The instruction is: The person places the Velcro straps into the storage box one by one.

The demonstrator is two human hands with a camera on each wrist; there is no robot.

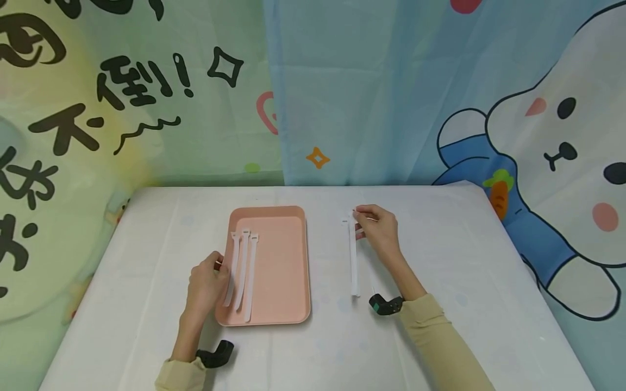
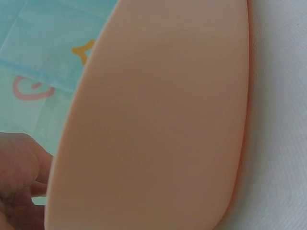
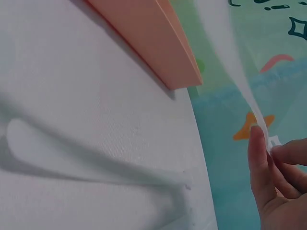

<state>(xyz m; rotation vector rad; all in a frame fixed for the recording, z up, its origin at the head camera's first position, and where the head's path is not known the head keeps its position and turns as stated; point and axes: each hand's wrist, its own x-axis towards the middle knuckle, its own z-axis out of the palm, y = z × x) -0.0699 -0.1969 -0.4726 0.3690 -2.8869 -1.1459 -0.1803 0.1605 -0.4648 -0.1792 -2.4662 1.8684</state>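
Note:
A pink tray [image 1: 281, 260] lies on the white table. Inside it, along its left side, are three white strap-like ties [image 1: 252, 277], each with a small square head. My left hand [image 1: 207, 282] holds the tray's left rim with bent fingers; the rim hides some fingertips in the left wrist view. To the right of the tray, my right hand [image 1: 376, 228] pinches a white tie [image 1: 353, 260] near its head end, and its long tail hangs down. On the table under it lies another white tie [image 3: 91, 153], mostly covered in the head view.
A white cloth covers the table [image 1: 171, 233]. Behind it hangs a printed curtain [image 1: 342, 98] with cartoon figures and writing. A black wrist camera [image 1: 215, 355] sits on the left wrist, another wrist camera [image 1: 385, 305] on the right.

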